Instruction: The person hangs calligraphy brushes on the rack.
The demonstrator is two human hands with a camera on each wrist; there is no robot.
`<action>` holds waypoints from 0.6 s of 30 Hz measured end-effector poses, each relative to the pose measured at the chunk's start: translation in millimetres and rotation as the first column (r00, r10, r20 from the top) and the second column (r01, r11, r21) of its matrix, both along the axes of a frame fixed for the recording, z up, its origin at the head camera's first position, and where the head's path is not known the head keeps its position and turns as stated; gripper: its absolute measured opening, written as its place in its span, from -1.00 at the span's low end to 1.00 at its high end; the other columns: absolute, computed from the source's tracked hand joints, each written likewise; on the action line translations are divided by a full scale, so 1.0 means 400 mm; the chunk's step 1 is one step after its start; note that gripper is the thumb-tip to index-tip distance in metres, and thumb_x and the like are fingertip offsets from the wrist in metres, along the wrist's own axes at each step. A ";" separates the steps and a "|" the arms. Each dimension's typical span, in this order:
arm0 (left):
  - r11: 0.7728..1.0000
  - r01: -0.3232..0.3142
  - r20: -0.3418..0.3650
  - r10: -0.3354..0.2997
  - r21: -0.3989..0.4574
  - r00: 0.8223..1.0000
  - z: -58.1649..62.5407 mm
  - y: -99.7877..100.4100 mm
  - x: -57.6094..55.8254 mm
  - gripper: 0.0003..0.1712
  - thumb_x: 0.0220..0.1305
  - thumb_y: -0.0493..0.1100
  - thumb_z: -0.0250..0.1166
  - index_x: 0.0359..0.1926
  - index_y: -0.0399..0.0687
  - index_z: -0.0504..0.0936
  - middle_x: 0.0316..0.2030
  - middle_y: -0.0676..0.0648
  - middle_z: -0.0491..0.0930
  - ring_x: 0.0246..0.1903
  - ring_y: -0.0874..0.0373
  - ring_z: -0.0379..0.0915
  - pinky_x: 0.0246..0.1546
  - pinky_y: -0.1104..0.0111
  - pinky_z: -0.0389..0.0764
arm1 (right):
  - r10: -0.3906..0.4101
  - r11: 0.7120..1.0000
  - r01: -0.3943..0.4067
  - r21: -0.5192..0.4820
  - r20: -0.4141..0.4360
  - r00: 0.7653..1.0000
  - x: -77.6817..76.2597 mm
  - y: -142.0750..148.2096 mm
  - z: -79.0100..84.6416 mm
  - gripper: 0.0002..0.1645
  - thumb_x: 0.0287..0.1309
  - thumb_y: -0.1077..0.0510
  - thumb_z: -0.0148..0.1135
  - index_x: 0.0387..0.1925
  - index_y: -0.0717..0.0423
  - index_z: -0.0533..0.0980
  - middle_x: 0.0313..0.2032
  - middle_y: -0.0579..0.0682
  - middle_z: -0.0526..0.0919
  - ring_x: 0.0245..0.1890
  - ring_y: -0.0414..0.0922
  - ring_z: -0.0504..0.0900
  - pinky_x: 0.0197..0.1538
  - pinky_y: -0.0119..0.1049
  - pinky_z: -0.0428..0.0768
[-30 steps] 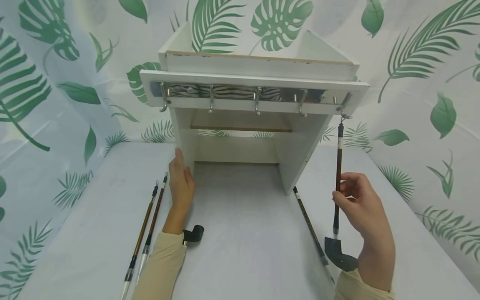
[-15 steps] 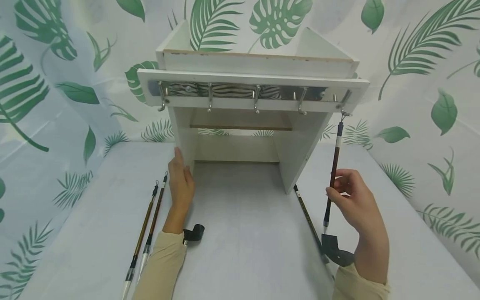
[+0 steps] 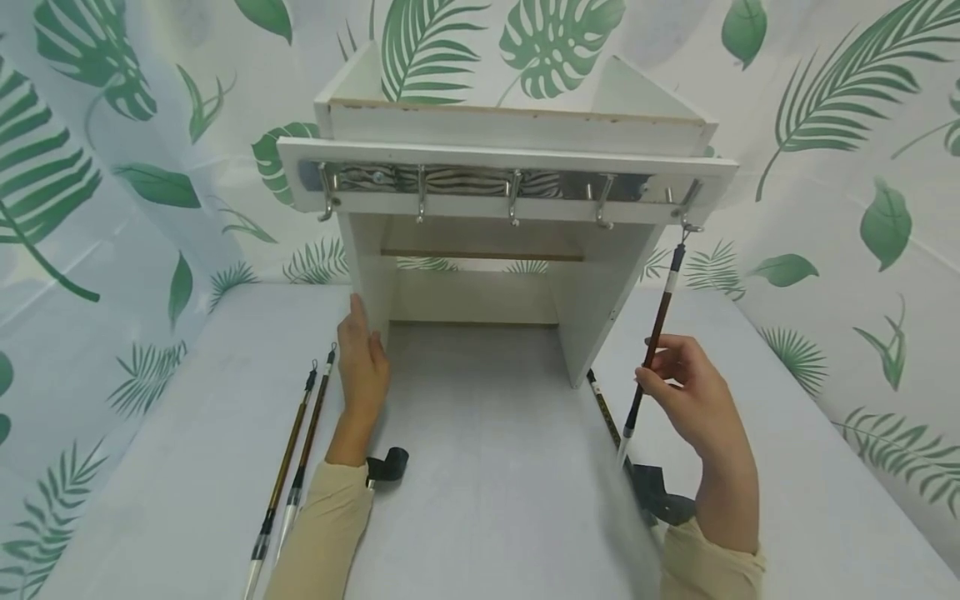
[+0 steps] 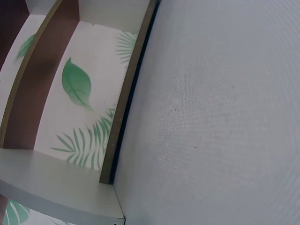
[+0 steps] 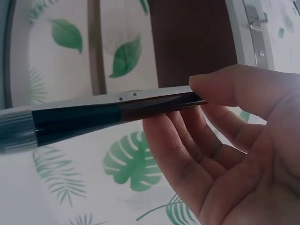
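Note:
My right hand (image 3: 688,390) pinches the brown handle of a writing brush (image 3: 663,308) between thumb and fingers. The brush's top loop is at the rightmost metal hook (image 3: 690,218) of the white rack. It slants, white bristle end down and to the left. Up close in the right wrist view, the brush (image 5: 79,123) shows its dark lower handle and a grey ferrule. My left hand (image 3: 362,360) lies with fingers extended against the left side panel of the white shelf unit (image 3: 607,292). The left wrist view shows the unit's inner boards, not the hand.
Two writing brushes, one with a yellowish handle (image 3: 289,450) and one reddish (image 3: 309,433), lie left of my left arm. Another brush (image 3: 606,412) lies by the right panel, partly hidden by my right wrist's camera. Several more hooks (image 3: 514,200) line the front rail.
My right hand has moved left and slightly up, swinging the brush's lower end leftward from near vertical to a slant. Its loop stays at the hook. The left hand keeps its place.

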State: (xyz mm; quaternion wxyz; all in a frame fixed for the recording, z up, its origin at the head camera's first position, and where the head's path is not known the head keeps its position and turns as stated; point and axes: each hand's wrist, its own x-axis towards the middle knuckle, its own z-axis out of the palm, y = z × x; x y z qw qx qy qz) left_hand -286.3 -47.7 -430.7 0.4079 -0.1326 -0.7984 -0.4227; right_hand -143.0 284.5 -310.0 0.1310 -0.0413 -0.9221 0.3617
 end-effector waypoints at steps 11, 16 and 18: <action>1.000 0.007 -0.031 -0.006 0.008 1.000 -0.005 -0.004 -0.003 -0.38 0.30 -0.42 -0.07 0.36 -0.26 0.02 0.03 -0.43 0.27 0.00 -0.27 0.31 -0.02 -0.05 0.42 | -0.028 0.998 0.023 0.052 0.097 0.995 -0.009 0.023 -0.009 -0.38 0.23 0.00 0.06 0.23 0.18 0.20 -0.09 0.22 0.47 -0.02 0.17 0.45 -0.21 -0.11 0.46; 1.000 0.006 -0.037 -0.005 0.004 0.999 -0.006 -0.003 -0.004 -0.35 0.30 -0.42 -0.07 0.38 -0.18 0.00 0.03 -0.42 0.27 0.01 -0.28 0.31 -0.01 -0.06 0.42 | -0.033 0.998 0.027 0.053 0.117 0.993 -0.007 0.027 -0.010 -0.37 0.23 -0.03 0.04 0.24 0.17 0.20 -0.08 0.22 0.46 -0.01 0.16 0.44 -0.25 -0.19 0.44; 1.000 0.003 -0.038 -0.003 0.001 0.999 -0.004 -0.002 -0.004 -0.35 0.30 -0.42 -0.07 0.38 -0.17 -0.01 0.03 -0.42 0.27 0.01 -0.28 0.31 -0.01 -0.06 0.42 | -0.032 0.998 0.025 0.052 0.134 0.990 -0.007 0.028 -0.010 -0.36 0.23 -0.05 0.03 0.25 0.16 0.19 -0.08 0.21 0.45 -0.01 0.15 0.44 -0.25 -0.20 0.43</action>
